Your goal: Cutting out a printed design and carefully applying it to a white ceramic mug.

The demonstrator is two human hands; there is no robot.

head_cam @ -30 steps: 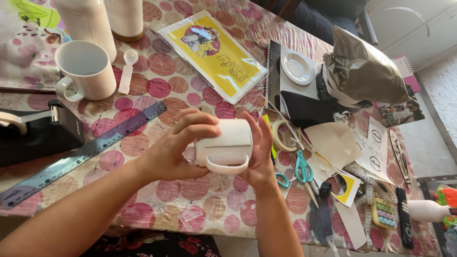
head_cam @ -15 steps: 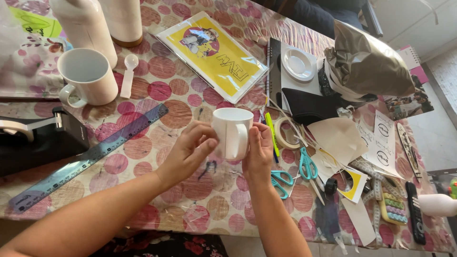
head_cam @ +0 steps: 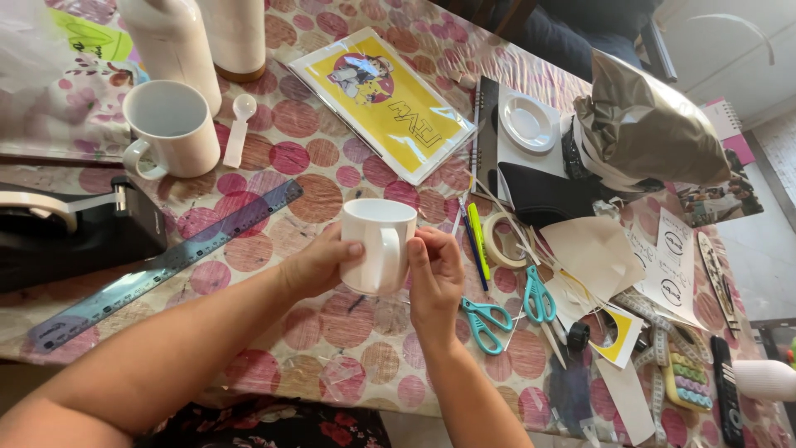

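Mug (head_cam: pixel 377 245) stood upright between both hands, handle toward right hand (head_cam: pixel 434 278); left hand (head_cam: pixel 319 264) clasped its side.

Held mug (head_cam: pixel 378 245) sits between ruler (head_cam: pixel 166 265) left, scissors (head_cam: pixel 486 319) right.

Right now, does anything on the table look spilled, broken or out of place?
Nothing looks spilled or broken. The white mug is held upright between the left hand and right hand. The one untidy spot is beside the right hand: paper scraps are scattered around two teal scissors and a tape roll.
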